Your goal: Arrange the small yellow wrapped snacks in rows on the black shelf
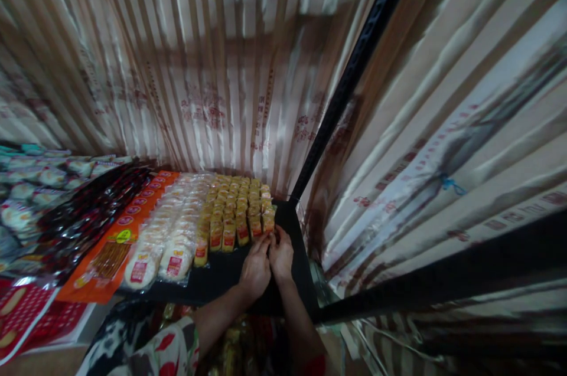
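My left hand (257, 267) and my right hand (280, 252) meet at the front right end of several rows of small yellow snack packets (241, 228) with red labels. The packets stand upright, one behind another, on a black shelf (212, 281). My fingers are bent and close together, fingertips at the front of the rightmost packet row. Whatever they pinch, if anything, is hidden by the fingers. Left of the yellow packets lie two rows of round white crackers (176, 258) in clear wrappers.
An orange snack bag (116, 246), dark shiny packets (95, 211) and white packets (26, 208) fill the left side. A red basket (57, 317) stands lower left. A black post (341, 92) rises behind the shelf, before pleated sheeting (212, 69).
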A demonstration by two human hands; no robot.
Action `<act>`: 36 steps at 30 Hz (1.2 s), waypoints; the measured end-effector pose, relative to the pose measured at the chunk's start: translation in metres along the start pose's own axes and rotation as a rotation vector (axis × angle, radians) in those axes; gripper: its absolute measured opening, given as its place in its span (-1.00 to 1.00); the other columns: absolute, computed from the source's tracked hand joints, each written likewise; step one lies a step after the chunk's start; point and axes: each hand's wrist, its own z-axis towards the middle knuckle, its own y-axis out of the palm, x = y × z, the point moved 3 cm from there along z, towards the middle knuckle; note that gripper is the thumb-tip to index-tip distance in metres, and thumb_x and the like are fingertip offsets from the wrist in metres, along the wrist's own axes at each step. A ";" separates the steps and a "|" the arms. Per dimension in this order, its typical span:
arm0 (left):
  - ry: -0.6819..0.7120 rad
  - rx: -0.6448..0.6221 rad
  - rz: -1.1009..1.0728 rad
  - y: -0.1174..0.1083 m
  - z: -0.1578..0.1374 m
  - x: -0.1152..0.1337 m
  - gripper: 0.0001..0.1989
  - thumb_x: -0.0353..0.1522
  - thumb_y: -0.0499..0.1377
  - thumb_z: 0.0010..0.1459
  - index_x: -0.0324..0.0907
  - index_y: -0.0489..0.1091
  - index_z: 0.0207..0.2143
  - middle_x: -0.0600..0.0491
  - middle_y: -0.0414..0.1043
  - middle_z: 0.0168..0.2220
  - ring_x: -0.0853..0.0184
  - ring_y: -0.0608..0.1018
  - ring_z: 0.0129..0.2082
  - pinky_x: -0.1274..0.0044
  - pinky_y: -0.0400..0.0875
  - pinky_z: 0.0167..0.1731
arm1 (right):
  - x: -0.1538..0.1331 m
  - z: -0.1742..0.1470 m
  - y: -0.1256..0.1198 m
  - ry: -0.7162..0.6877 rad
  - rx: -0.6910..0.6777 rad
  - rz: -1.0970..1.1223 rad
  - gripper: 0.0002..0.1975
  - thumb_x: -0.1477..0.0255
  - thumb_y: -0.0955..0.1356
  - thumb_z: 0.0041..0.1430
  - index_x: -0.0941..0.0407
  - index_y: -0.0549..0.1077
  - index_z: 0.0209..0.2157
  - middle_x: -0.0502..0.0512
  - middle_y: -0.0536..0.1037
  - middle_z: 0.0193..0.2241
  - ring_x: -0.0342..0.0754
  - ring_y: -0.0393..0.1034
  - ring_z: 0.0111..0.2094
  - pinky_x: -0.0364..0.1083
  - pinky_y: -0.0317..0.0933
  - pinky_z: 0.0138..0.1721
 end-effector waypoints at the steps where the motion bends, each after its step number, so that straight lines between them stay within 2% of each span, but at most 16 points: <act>1: 0.018 -0.001 0.008 0.002 0.000 -0.002 -0.42 -0.59 -0.11 -0.02 -0.31 0.18 0.11 -0.10 0.13 0.18 0.30 0.18 0.19 0.36 0.07 0.20 | 0.001 0.002 0.000 0.000 -0.004 -0.003 -0.56 0.29 0.15 0.13 0.23 0.40 -0.07 0.28 0.48 -0.22 0.05 0.37 -0.20 0.02 0.23 -0.11; 7: 0.070 -0.011 0.099 0.016 -0.001 -0.013 -0.38 -0.58 -0.13 -0.02 -0.40 0.08 0.17 -0.13 0.05 0.22 0.28 0.08 0.23 0.33 0.02 0.21 | 0.002 0.023 0.002 0.034 -0.024 0.049 -0.48 0.23 0.14 0.12 0.24 0.37 -0.01 0.29 0.43 -0.05 0.10 0.28 -0.01 0.10 0.11 0.05; 11: 0.085 0.021 0.130 0.022 0.001 -0.016 -0.36 -0.58 -0.12 -0.03 -0.38 0.06 0.18 -0.11 0.01 0.23 0.26 0.04 0.24 0.31 0.00 0.22 | -0.003 0.036 0.009 0.060 -0.093 0.217 -0.51 0.23 0.19 0.09 0.14 0.35 0.02 0.17 0.48 -0.08 0.03 0.33 -0.04 0.07 0.14 0.04; 15: 0.059 0.040 0.158 0.025 0.006 -0.015 -0.42 -0.55 -0.12 0.03 -0.44 0.07 0.16 -0.19 0.00 0.22 0.21 0.05 0.24 0.29 0.04 0.20 | -0.012 0.041 0.015 0.050 -0.096 0.342 -0.55 0.27 0.21 0.09 0.09 0.35 0.01 0.11 0.47 -0.06 -0.03 0.34 -0.05 0.03 0.15 0.04; 18: 0.045 0.046 0.198 0.027 0.010 -0.013 -0.45 -0.53 -0.13 0.07 -0.48 0.06 0.16 -0.24 0.00 0.21 0.17 0.07 0.23 0.27 0.06 0.19 | -0.013 0.039 0.017 0.077 -0.073 0.332 -0.56 0.27 0.20 0.10 0.11 0.37 -0.01 0.15 0.47 -0.07 -0.01 0.34 -0.05 0.03 0.14 0.05; 23: 0.115 0.048 0.221 0.030 0.006 -0.015 -0.44 -0.52 -0.13 0.09 -0.47 0.00 0.18 -0.24 -0.05 0.23 0.16 -0.01 0.25 0.26 0.09 0.17 | -0.004 0.035 0.016 0.074 -0.040 0.280 -0.51 0.22 0.23 0.08 0.15 0.35 0.01 0.20 0.41 -0.01 0.02 0.27 0.02 0.04 0.07 0.10; 28: 0.170 0.033 0.230 0.033 0.002 -0.019 -0.42 -0.54 -0.16 0.10 -0.42 -0.07 0.21 -0.23 -0.10 0.24 0.15 -0.05 0.25 0.22 0.12 0.15 | -0.002 0.041 0.023 0.169 -0.136 0.352 -0.42 0.13 0.23 0.08 0.09 0.24 0.11 0.16 0.28 0.12 0.02 0.12 0.15 0.05 -0.02 0.16; 33: 0.169 0.054 0.212 0.036 0.004 -0.022 -0.43 -0.53 -0.16 0.12 -0.43 -0.09 0.22 -0.24 -0.10 0.24 0.14 -0.06 0.25 0.20 0.10 0.15 | -0.012 0.048 0.032 0.103 -0.233 0.407 -0.44 0.11 0.18 0.13 0.08 0.25 0.10 0.12 0.29 0.11 -0.02 0.11 0.16 0.04 -0.05 0.18; 36: 0.167 0.052 0.191 0.037 0.004 -0.023 -0.42 -0.53 -0.13 0.11 -0.38 -0.08 0.22 -0.21 -0.10 0.24 0.15 -0.04 0.25 0.20 0.10 0.16 | -0.010 0.050 0.030 0.097 -0.198 0.360 -0.42 0.06 0.19 0.10 0.10 0.31 0.06 0.14 0.28 0.12 0.00 0.05 0.18 0.05 -0.13 0.20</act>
